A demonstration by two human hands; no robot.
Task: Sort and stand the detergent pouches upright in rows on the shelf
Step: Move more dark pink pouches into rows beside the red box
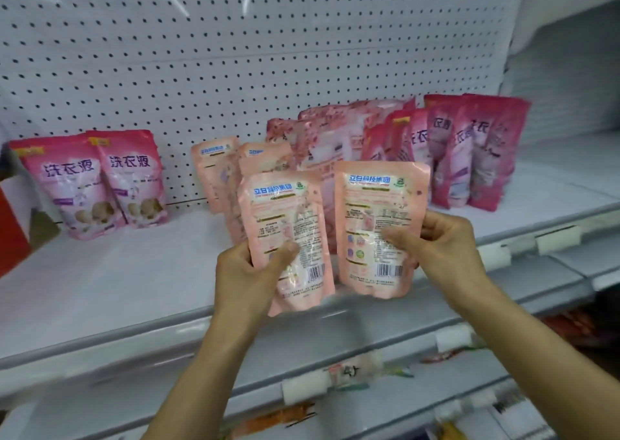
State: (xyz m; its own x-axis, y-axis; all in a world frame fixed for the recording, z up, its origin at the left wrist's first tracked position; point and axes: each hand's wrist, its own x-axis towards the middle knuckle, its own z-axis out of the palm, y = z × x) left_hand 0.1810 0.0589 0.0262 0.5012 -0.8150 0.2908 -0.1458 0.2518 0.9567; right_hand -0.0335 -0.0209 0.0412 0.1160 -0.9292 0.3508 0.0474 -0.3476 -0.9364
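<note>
My left hand (250, 270) grips a pale pink detergent pouch (285, 218) by its lower left, printed back toward me, slightly tilted. A matching pale pink pouch (380, 201) is held upright in my right hand (439, 245), over the front of the white shelf (117, 272). Two more pale pink pouches (218, 178) stand behind them. Two darker pink pouches (97, 184) stand at the left by the pegboard. Behind the held ones stand floral pink pouches (322, 131), and several dark pink pouches (469, 151) are packed upright at the right.
A white pegboard back wall (201, 54) rises behind the shelf. The shelf's front rail (167, 332) carries price-tag holders (557, 241). A red object (10, 225) sits at the far left edge. Lower shelves below hold blurred packages (355, 369).
</note>
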